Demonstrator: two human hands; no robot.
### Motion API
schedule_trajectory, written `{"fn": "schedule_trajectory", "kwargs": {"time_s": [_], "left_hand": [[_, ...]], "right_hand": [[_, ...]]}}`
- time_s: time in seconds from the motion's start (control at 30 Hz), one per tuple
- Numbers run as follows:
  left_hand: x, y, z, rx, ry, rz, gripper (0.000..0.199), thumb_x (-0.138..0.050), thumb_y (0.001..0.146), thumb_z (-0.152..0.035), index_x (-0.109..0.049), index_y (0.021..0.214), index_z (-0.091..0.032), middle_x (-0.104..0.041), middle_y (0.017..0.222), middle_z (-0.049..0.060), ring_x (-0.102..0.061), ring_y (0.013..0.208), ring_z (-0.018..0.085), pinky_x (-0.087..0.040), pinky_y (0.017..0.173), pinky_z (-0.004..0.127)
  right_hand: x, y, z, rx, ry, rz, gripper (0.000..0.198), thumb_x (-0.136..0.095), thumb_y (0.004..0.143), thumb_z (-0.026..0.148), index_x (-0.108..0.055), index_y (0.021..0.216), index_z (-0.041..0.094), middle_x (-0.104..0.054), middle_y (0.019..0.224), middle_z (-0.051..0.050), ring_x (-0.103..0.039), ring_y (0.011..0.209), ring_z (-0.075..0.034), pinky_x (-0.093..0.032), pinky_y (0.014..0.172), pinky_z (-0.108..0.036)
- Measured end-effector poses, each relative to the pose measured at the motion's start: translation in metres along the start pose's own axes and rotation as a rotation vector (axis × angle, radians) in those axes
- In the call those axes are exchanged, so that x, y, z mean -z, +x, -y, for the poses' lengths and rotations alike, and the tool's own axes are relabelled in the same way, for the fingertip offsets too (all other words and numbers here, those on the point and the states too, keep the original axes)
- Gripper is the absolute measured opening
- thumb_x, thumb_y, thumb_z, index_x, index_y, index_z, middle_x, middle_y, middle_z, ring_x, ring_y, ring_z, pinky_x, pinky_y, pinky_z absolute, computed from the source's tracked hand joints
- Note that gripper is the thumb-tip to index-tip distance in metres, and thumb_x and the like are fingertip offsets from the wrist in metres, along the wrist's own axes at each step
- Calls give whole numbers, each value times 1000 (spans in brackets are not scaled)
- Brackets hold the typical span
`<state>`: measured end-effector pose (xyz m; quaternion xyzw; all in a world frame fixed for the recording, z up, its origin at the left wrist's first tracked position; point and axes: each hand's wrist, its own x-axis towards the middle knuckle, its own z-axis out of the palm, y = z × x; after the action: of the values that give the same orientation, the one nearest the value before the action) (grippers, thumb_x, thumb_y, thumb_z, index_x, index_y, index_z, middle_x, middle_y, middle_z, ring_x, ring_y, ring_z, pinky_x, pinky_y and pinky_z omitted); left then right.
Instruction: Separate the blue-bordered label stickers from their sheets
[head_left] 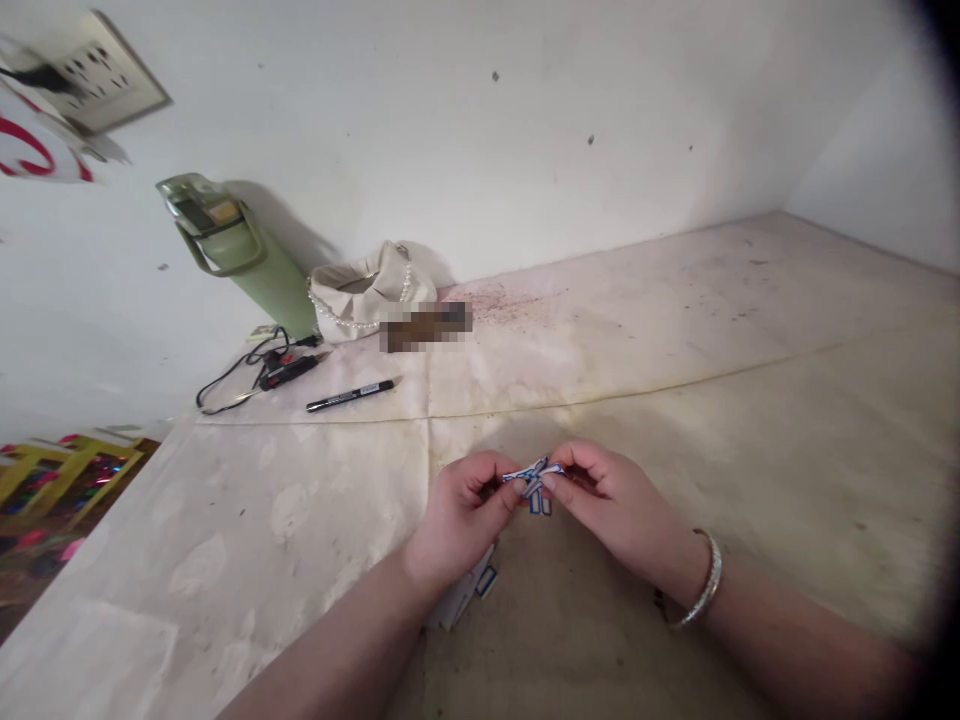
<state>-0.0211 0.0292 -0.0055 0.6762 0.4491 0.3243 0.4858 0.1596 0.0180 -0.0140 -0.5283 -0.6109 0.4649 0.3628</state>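
Both hands meet over the table, pinching a small bow-shaped piece of blue-edged white strips. My left hand closes its thumb and fingers on the left side of it. On its right side, the thumb and fingers of my right hand are likewise closed. Two short strip ends hang down between the hands. Beside my left forearm lie some white pieces, partly hidden by the arm, with a small blue-bordered piece at their edge.
Toward the wall stand a green bottle and a cream bag with a pearl strand. A black corded tool and a black marker lie in front. The cloth-covered table ends at left, above yellow boxes.
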Motion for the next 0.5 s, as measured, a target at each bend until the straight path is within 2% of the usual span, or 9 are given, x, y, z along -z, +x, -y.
{"fn": "schedule_trajectory", "kwargs": {"time_s": [0.2,0.5], "left_hand": [[0,0,-2,30,-32,7,17,-59,83,-28,-65,81,-12,-60,73,3,-49,66,11,-38,59,21],[1,1,-6,41,41,49,18,-52,86,-23,-68,86,-14,-63,75,4,-51,66,11,-37,56,19]], "right_hand": [[0,0,2,-2,-12,13,18,-49,82,36,-52,72,21,-56,66,0,-51,62,-16,-41,57,-29],[-1,0,0,8,-35,-15,18,-49,82,35,-50,70,21,-55,66,0,-50,62,-15,-40,58,-28]]}}
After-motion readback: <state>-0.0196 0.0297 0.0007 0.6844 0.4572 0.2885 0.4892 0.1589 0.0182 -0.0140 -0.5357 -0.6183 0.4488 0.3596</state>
